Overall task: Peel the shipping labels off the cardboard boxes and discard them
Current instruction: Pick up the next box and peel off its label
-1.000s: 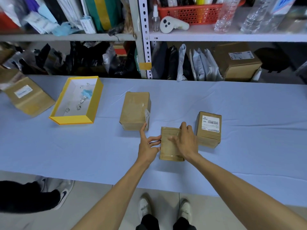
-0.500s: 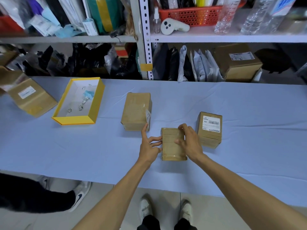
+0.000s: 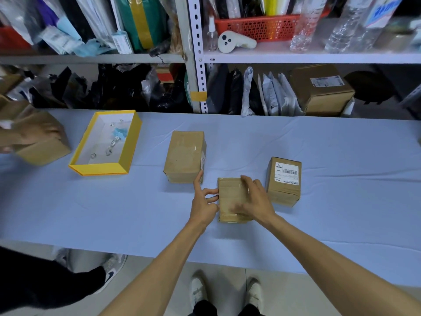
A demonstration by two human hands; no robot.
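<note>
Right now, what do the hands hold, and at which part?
The small brown cardboard box: the right hand grips it over its top, the left hand touches its left side with straight fingers.

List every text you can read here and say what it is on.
"MX": white label on the right box, printed sideways.
"40/42": same label.
Its other print: too small to read.
Shelf box label: blurred.
Bottle label: blurred.
</note>
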